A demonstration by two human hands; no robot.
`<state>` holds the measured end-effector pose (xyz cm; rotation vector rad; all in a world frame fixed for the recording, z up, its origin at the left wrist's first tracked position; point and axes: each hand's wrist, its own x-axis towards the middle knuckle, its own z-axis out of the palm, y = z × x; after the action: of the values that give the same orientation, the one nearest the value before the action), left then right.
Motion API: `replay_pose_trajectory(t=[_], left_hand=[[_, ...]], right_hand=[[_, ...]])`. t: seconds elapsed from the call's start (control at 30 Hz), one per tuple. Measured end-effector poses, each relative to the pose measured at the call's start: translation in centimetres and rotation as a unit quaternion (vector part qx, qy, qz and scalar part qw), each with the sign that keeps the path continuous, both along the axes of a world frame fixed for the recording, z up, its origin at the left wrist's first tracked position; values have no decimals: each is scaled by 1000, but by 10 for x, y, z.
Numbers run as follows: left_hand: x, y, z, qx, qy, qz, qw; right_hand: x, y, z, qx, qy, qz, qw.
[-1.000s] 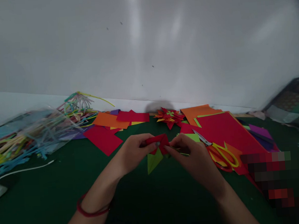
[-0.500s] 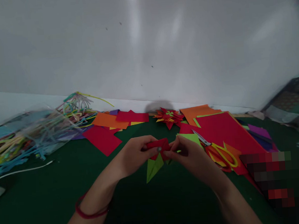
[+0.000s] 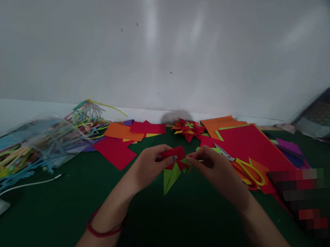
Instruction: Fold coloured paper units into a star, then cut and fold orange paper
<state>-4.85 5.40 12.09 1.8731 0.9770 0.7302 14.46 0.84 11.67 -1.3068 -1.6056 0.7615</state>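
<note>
Between my hands, above the dark green tabletop, is a folded origami piece (image 3: 171, 175) of red and lime-green paper. A long green point hangs down from it and its red part is uppermost. My left hand (image 3: 152, 163) is closed on the red part, with the thumb pressed on its front. From the other side, my right hand (image 3: 206, 161) pinches a small green tip at the piece's right edge. Beyond my hands, a folded paper flower (image 3: 188, 128) in red, orange and green lies near the wall. Scissors (image 3: 250, 171) with yellow and orange handles lie to the right of my right hand.
Red paper sheets (image 3: 246, 143) and an orange sheet (image 3: 220, 125) lie at the right. Left of the flower are a red square (image 3: 117, 152) and an orange piece (image 3: 124, 131). A clear bag of pipe cleaners (image 3: 54, 138) and a white cable (image 3: 29, 184) lie far left.
My right fingers have shifted slightly right, from the red edge to a green tip that now shows. My left hand keeps its hold. The view has shifted slightly.
</note>
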Motion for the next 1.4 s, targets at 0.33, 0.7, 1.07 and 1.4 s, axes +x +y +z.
replay_pose_trajectory(t=[0.33,0.7,1.07,1.4], left_hand=[[3,0,1,17,-20,21,999],[7,0,-1,13,-30,36,999],[10,-2,0,21,-16,53,998],[9,-2,0,48,5,55,997]], right_hand=[[-2,-1,3,20,-21,13,999],[-6,-4,4,66,-78,-9,995],[-6,-4,2,51,-85,-20,995],[-7,-4,4,57,-58,-9,997]])
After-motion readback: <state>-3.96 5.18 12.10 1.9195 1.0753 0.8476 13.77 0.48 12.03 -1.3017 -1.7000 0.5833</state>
